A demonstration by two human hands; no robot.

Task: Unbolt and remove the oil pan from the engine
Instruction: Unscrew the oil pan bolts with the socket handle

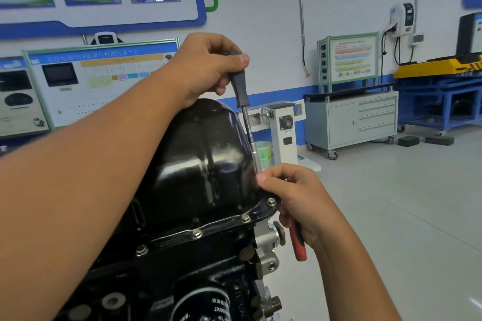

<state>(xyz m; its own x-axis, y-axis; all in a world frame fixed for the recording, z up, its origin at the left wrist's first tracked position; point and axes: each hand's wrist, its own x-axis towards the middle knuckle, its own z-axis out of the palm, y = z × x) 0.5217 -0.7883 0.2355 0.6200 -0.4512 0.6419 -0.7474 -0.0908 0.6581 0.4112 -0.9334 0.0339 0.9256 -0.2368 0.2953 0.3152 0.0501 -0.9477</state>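
Observation:
A glossy black oil pan [206, 164] sits on top of the upturned engine [182, 281], held by several flange bolts [245, 217] along its rim. My left hand [208, 68] grips the black handle of a socket driver [241, 88] that stands nearly upright at the pan's right side. Its steel shaft runs down behind my right hand [294, 198], which pinches the shaft's lower end at the flange. The same hand also holds a red-handled tool [298, 242] against its palm. The driver's tip is hidden by my fingers.
A black oil filter [208, 305] juts from the engine near the bottom edge. A white engine stand post [283, 133] and a green bucket [263, 152] stand just behind the pan. A grey drawer cabinet [365, 120] is at the right, with open floor [391, 216] beside it.

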